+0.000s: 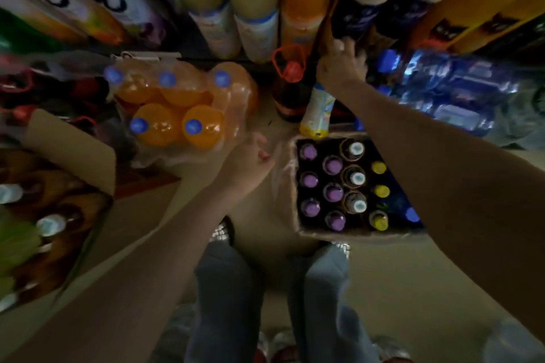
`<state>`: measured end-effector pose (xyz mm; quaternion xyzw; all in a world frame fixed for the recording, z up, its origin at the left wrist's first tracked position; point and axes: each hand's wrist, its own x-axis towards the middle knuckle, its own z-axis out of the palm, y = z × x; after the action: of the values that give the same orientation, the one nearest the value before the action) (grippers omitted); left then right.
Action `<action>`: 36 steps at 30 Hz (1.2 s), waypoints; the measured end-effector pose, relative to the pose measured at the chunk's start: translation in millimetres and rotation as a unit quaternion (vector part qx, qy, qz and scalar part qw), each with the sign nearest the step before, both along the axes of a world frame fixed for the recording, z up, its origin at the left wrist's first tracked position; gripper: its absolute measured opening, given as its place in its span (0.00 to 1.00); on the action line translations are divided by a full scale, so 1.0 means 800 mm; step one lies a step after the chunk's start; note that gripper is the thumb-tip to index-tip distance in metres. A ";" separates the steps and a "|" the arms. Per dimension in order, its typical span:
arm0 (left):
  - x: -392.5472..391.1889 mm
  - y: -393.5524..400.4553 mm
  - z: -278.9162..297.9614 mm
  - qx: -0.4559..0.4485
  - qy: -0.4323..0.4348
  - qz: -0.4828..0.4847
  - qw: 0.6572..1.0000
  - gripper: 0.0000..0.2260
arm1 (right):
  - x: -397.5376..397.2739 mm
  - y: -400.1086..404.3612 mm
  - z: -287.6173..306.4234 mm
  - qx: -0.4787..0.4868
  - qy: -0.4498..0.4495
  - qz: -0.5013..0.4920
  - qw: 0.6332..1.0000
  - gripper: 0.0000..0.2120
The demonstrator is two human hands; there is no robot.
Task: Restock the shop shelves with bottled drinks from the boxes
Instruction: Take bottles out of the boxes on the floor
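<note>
- Head view: the right hand (342, 66) reaches up to the low shelf, where a dark bottle with a blue label (354, 19) stands under orange-topped ones. Its fingers are curled at the base of this bottle, but blur hides whether they truly grip it.
- The left hand (250, 163) hangs loosely curled and holds nothing. It hovers at the near right corner of the shrink-wrapped pack of orange soda bottles with blue caps (180, 106), probably ready to steady or lift it.
- The brown cardboard tray of small bottles with purple, white and yellow caps (342, 183) sits on the floor just in front of the knees, near the shelf, so refilling needs only a short reach.
- A dark bottle with a red cap and red handle (290, 82) and a yellow-white bottle (318, 110) stand between the tray and the shelf.
</note>
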<state>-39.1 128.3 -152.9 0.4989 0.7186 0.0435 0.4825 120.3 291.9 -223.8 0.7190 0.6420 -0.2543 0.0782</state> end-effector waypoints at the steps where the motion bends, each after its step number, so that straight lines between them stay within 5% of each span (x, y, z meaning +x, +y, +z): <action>1: -0.009 -0.006 0.000 -0.002 0.002 0.014 1.000 0.15 | -0.002 0.001 -0.002 0.017 -0.004 -0.013 1.000 0.24; 8: -0.048 -0.019 -0.008 0.020 0.004 0.060 0.998 0.13 | -0.010 -0.007 -0.005 -0.029 0.044 0.007 0.999 0.33; 14: -0.025 -0.019 -0.033 0.038 -0.028 0.080 0.996 0.10 | -0.026 -0.033 -0.033 0.008 0.061 -0.096 0.993 0.46; 20: -0.002 0.004 -0.049 0.039 -0.052 0.090 0.994 0.25 | -0.013 -0.049 -0.023 0.051 0.132 -0.198 0.970 0.39; 23: 0.000 0.035 -0.053 0.055 -0.051 0.100 0.992 0.39 | -0.013 -0.069 -0.021 -0.037 0.080 -0.159 0.983 0.37; 29: 0.016 0.087 -0.105 0.081 0.019 0.077 0.994 0.32 | -0.032 -0.087 -0.087 -0.055 0.090 -0.181 0.978 0.33; 36: 0.015 0.074 -0.138 0.269 0.137 0.072 0.951 0.23 | -0.043 -0.079 -0.148 -0.022 0.130 -0.225 0.965 0.38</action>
<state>-27.0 187.8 -263.7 0.5582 0.7735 0.2012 0.2228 85.6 228.9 -341.9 0.8037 0.4625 -0.3712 -0.0495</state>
